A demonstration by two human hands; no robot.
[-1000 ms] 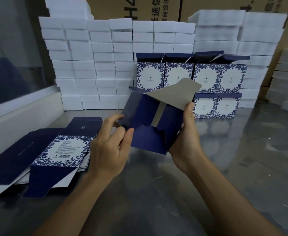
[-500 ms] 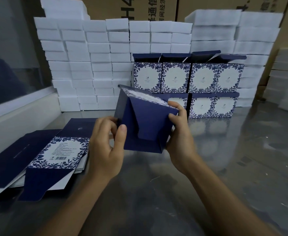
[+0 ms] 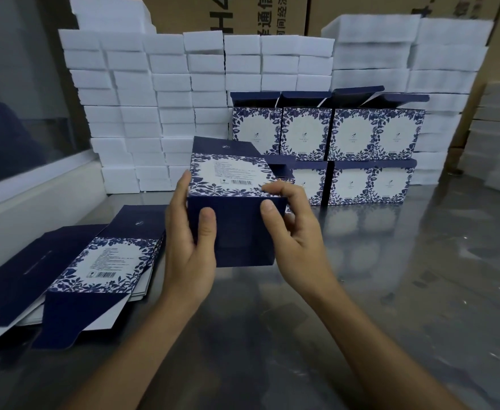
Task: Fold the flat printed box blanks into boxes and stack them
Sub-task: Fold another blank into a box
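- Head view shows the left hand (image 3: 188, 247) and the right hand (image 3: 294, 232) holding one folded box (image 3: 234, 208) in the air above the steel table (image 3: 390, 291), barcode panel facing up and the plain navy end turned toward the person.
- Left fingers wrap round the box's left side with the thumb pressed flat on the navy end; the right hand pinches the right edge, index finger on the printed top and thumb on the navy end.
- That navy end looks closed and flush, so the step in hand is likely seating this flap fully before the box goes to the stack.
- To do it well: keep both thumbs pushing evenly near the top fold so the tuck slides in square, and let the outer fingers brace the side walls without crushing them.
- A navy flap at the far end stands open, like the raised lids on the finished boxes (image 3: 328, 134) stacked two rows high against the white foam blocks (image 3: 154, 99).
- More flat blanks (image 3: 95, 261) lie piled to the left on the table, near the left wrist.
- When placing, line the box up beside the lower row so the stack stays level.
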